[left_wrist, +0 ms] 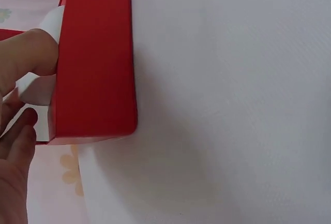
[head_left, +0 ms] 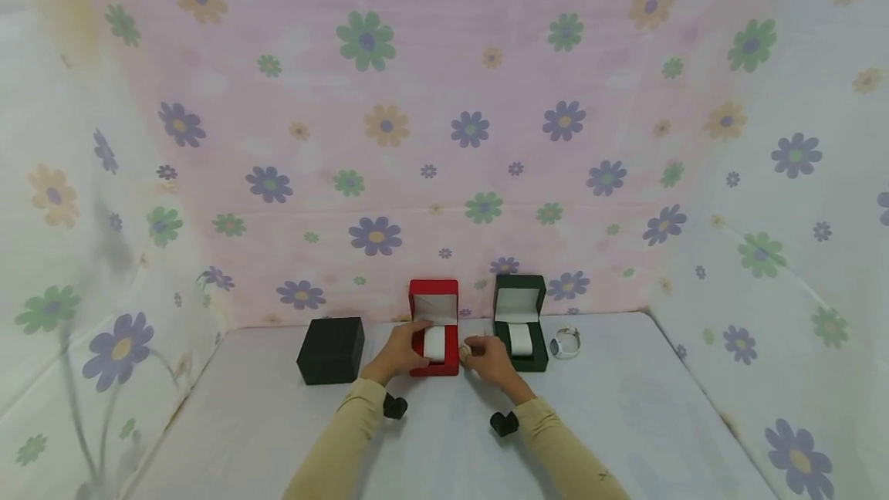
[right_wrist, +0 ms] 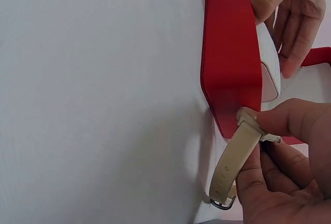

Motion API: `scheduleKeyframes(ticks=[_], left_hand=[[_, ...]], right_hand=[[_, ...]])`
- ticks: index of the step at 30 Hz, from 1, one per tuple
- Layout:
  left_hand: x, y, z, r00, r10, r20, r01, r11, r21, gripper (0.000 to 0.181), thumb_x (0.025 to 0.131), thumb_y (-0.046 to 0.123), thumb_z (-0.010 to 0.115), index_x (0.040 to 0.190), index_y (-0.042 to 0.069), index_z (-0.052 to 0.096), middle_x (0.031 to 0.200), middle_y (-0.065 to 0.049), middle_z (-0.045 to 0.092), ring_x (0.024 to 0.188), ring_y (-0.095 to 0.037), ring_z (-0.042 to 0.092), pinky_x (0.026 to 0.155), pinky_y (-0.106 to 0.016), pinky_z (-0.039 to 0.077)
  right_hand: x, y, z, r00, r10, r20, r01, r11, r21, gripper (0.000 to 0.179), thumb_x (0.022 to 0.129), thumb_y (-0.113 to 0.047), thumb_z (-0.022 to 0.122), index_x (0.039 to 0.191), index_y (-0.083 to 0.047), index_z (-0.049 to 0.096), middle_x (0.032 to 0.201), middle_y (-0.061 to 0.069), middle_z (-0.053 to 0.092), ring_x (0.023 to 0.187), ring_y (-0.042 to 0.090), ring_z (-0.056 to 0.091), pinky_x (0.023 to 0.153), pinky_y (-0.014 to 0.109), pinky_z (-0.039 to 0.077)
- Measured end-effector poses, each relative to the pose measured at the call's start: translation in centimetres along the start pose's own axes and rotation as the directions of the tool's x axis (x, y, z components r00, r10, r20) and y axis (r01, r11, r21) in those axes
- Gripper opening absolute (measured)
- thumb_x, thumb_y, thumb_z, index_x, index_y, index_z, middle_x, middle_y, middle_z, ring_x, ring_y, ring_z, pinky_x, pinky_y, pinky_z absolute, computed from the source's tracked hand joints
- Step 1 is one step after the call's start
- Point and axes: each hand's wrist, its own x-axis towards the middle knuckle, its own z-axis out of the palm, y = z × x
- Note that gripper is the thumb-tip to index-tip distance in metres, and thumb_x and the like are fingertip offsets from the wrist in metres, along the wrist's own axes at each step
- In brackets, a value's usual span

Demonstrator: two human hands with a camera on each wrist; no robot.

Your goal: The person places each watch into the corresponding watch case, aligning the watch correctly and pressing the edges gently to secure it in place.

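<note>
An open red watch box (head_left: pixel 451 349) stands on the table with a white cushion (head_left: pixel 434 343) inside. My left hand (head_left: pixel 399 349) reaches into this box from the left, thumb at the cushion's near end and fingers toward the lid, gripping the cushion. Beside the box's right wall, my right hand (head_left: pixel 489 359) pinches a wristwatch by its case. Its cream strap (right_wrist: pixel 234 161) hangs down with the buckle at the lower end. In the left wrist view, the red front wall (left_wrist: pixel 95 63) hides part of the cushion and the thumb tip.
An open dark green watch box (head_left: pixel 533 353) with a white cushion stands right of the red one. Farther right lies a white watch (head_left: pixel 568 342). A closed black box (head_left: pixel 332 350) sits at the left. Flowered cloth (head_left: pixel 430 176) rises behind the table.
</note>
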Motion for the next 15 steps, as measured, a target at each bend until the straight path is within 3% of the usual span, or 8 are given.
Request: scheduleKeyframes(ticks=[8,11,15], left_hand=[[0.0,-0.1,0.0,0.990,0.129,-0.051,-0.129,0.991,0.020,0.067,0.071,-0.001,0.087,0.133,-0.004,0.062,0.141,-0.026,0.058,0.134,-0.041,0.053,0.110,-0.059,0.045],[0.0,-0.2,0.0,0.992,0.119,-0.039,-0.118,0.993,0.017,0.069,0.072,0.002,0.088,0.135,-0.002,0.061,0.144,-0.024,0.056,0.135,-0.041,0.051,0.109,-0.059,0.045],[-0.2,-0.2,-0.2,0.998,0.061,-0.014,-0.061,0.998,-0.005,0.071,0.075,0.007,0.089,0.139,0.003,0.059,0.147,-0.020,0.054,0.134,-0.038,0.050,0.107,-0.060,0.048]], right_hand=[[0.0,-0.7,-0.4,0.999,0.047,-0.021,-0.046,0.998,0.040,0.031,0.090,0.000,0.068,0.119,0.009,0.069,0.112,0.020,0.072,0.096,0.023,0.069,0.083,0.037,0.062],[-0.2,-0.9,-0.5,0.999,0.050,-0.020,-0.049,0.998,0.036,0.030,0.090,0.001,0.067,0.119,0.009,0.069,0.113,0.019,0.072,0.096,0.023,0.068,0.084,0.038,0.061],[-0.6,-1.2,-0.6,0.999,0.053,-0.009,-0.052,0.998,0.040,0.030,0.090,0.001,0.066,0.120,0.008,0.069,0.115,0.020,0.072,0.097,0.023,0.068,0.084,0.038,0.061]])
